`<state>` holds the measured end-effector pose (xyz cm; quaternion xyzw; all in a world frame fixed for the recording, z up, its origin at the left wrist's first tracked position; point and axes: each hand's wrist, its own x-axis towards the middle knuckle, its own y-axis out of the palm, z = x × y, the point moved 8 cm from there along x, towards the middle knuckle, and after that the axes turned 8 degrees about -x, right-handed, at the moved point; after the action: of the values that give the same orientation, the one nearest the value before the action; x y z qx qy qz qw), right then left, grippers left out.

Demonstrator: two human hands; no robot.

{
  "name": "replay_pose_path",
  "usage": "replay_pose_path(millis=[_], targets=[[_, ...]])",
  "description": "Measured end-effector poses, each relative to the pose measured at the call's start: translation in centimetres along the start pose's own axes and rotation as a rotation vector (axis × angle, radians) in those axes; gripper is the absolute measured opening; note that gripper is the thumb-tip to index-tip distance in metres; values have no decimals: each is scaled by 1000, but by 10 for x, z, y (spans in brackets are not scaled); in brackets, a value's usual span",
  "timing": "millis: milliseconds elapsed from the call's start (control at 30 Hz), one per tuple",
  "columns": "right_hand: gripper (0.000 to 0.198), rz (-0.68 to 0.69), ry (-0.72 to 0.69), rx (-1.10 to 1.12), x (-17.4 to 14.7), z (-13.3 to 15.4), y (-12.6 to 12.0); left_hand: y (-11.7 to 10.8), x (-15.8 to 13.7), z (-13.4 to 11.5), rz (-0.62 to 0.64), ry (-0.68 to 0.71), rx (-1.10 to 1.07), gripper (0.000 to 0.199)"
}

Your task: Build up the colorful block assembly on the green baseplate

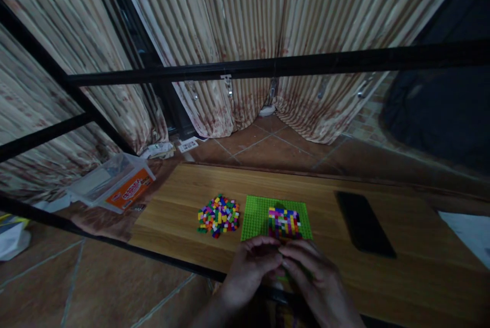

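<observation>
My left hand [250, 267] and my right hand [314, 272] meet over the near edge of a green studded baseplate [254, 216]. Fingertips of both hands are pinched together, and whatever lies between them is hidden or too small to make out. Just beyond the fingers, a block of multicoloured toy bricks [284, 222] is built up on the right part of the baseplate. Left of the plate, a loose pile of small coloured bricks [219, 216] lies on the wooden board [176, 216].
A black flat slab, perhaps a phone or tablet [363, 223], lies on the right. A clear plastic box [118, 185] with an orange label stands beyond the board's left end. A black metal bar [245, 69] crosses before striped curtains [245, 11]. White paper [469, 236] lies far right.
</observation>
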<state>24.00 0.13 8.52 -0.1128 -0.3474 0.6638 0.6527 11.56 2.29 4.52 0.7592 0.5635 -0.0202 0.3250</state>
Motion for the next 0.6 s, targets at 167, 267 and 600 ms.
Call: replay_pose_path(millis=[167,267,600], targets=[[17,-40,91,74,0,-14,-9,10,2,0,-1,17,60,37],[20,-233,241,137,4,-44,-25,8,3,-9,-48,94,182,35],[31,-351,496,411,39,-108,-19,-35,27,-33,-319,472,546,34]])
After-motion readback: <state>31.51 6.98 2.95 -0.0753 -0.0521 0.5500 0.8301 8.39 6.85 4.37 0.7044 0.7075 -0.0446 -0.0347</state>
